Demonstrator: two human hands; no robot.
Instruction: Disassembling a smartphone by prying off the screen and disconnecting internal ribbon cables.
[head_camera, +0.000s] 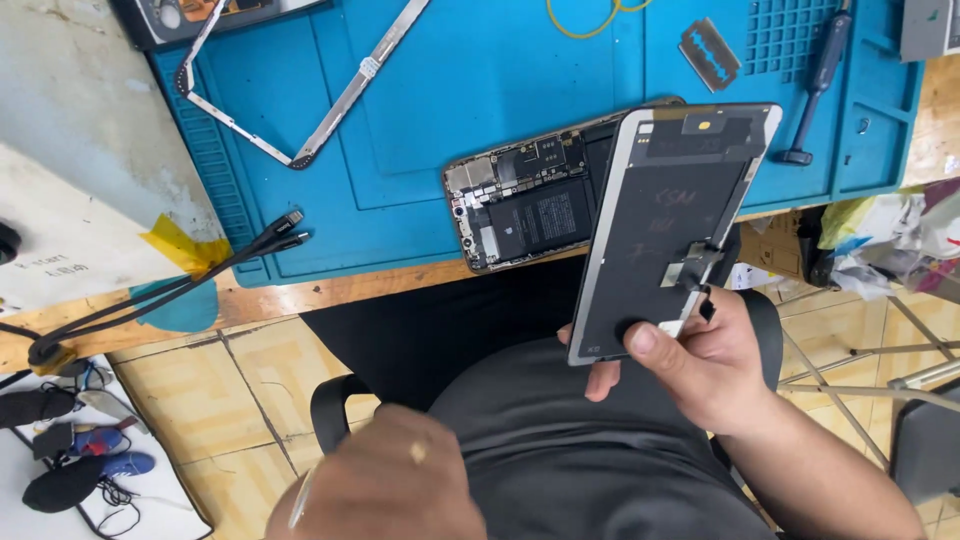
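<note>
My right hand (705, 365) holds a detached phone screen panel (670, 210) by its lower edge, thumb on the dark back side, tilted up over the table edge. A small flex connector hangs from the panel near my fingers. Behind it the opened phone body (520, 205) lies on the blue work mat (450, 80), its battery and boards showing. My left hand (385, 480) is low over my lap, blurred, back of the hand up, fingers curled. A thin silvery tool (300, 497) sticks out at its left side.
On the mat lie a bent metal frame (335, 105), a razor blade (709, 53), a dark screwdriver (822, 75) and a yellow rubber band (585, 22). Black cables (200, 275) are taped at the wooden table edge. Bags and clutter (885, 240) sit at the right.
</note>
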